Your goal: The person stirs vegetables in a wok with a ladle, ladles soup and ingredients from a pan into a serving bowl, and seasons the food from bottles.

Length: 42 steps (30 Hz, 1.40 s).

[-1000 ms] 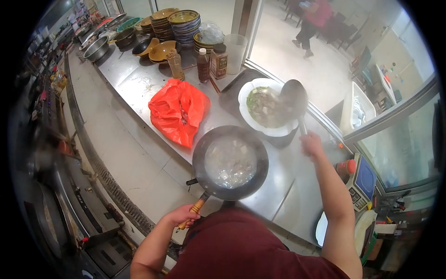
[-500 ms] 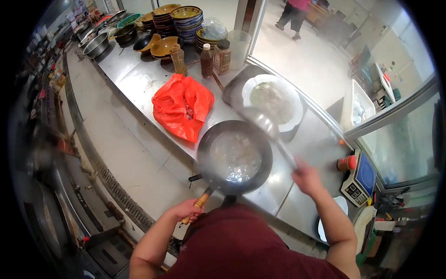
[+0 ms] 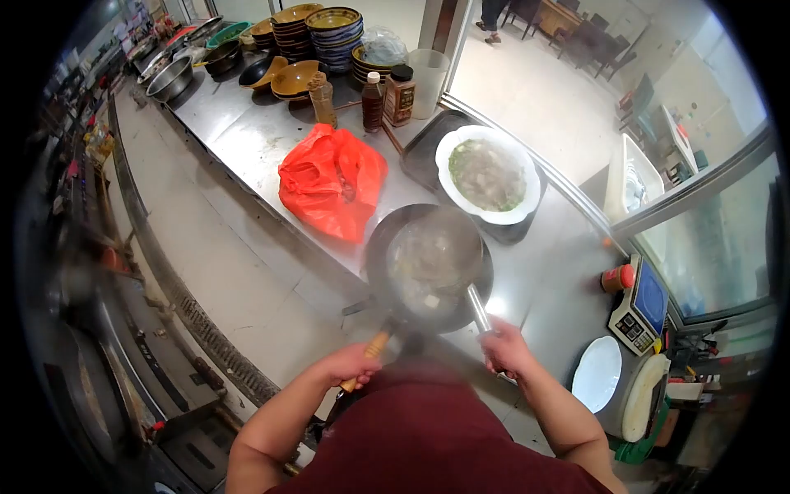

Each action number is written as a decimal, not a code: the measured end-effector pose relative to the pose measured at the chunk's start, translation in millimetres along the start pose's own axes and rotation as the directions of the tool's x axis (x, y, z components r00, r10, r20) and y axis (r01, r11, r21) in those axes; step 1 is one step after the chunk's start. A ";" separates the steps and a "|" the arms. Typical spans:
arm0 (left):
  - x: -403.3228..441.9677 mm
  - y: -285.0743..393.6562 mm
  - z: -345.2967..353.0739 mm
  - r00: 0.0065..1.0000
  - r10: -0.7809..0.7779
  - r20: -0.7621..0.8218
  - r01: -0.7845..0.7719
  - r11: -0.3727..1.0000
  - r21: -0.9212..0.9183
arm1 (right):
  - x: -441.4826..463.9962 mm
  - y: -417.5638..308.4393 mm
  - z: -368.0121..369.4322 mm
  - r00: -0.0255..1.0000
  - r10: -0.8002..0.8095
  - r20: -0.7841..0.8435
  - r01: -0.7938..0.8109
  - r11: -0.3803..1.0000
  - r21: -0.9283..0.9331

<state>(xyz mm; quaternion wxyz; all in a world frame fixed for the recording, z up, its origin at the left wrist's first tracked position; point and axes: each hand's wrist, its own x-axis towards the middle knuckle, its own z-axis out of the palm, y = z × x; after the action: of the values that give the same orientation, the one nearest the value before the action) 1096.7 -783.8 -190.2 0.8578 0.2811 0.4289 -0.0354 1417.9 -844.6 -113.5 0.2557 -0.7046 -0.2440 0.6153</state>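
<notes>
My left hand (image 3: pixel 355 365) is wrapped round the wooden handle of a dark wok (image 3: pixel 380 284), which holds steaming soup with pale pieces in it. In my right hand (image 3: pixel 504 347) is the metal handle of a ladle (image 3: pixel 478 309); its bowl is down in the wok, hidden by steam and broth. Just beyond the wok, a large white bowl (image 3: pixel 450 188) holds steaming soup with meat-like pieces and green bits. It stands on a dark tray (image 3: pixel 420 159). A red plastic bag (image 3: pixel 329 183) sits left of the wok.
Bottles (image 3: pixel 372 103) and stacked bowls (image 3: pixel 336 41) stand at the back of the steel counter (image 3: pixel 239 156). On the right are a red-lidded jar (image 3: pixel 615 278), a scale (image 3: pixel 640 309) and a white plate (image 3: pixel 597 375). A window frame (image 3: pixel 568 188) edges the counter. Beyond it, a person's legs (image 3: pixel 491 18) show.
My right hand has drawn the ladle back from over the white bowl and lowered it into the wok. The wok sits slightly further right in view. The person beyond the window has moved away.
</notes>
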 end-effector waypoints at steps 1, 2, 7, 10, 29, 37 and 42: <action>-0.2 1.5 0.8 1.000 0.002 0.001 -0.002 1.000 0.028 | -0.5 0.0 2.4 1.000 0.000 0.000 0.000 1.000 0.001; -0.4 3.7 2.1 1.000 0.002 0.000 -0.002 1.000 0.028 | -1.0 -0.4 4.6 0.999 -0.004 0.040 0.003 1.000 0.020; -0.2 3.6 -4.0 1.000 0.004 0.015 -0.005 0.997 0.081 | -12.3 -12.3 13.5 0.983 -0.002 0.186 -0.008 0.999 0.051; -3.5 7.2 -4.0 1.000 -0.007 0.017 0.006 0.998 0.060 | -13.7 -8.8 11.4 0.981 0.037 0.193 -0.045 0.998 0.035; -7.9 8.5 -1.8 1.000 0.006 -0.013 -0.005 0.995 0.098 | -22.3 26.6 6.8 0.969 -0.171 0.175 0.193 0.975 -0.112; -9.8 9.7 1.8 0.998 0.028 -0.054 -0.017 0.981 0.193 | -33.3 -4.5 17.9 0.991 0.081 0.108 -0.068 0.991 -0.118; -4.7 2.5 -2.7 0.998 0.023 -0.055 -0.013 0.982 0.188 | -8.8 21.5 15.4 0.984 0.056 0.167 -0.094 0.970 0.225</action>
<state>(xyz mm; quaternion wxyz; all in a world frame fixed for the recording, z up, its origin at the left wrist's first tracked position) 1092.5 -781.2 -186.8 0.8151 0.3655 0.4454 -0.0600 1402.2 -865.5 -122.9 0.2923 -0.6273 -0.1634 0.7031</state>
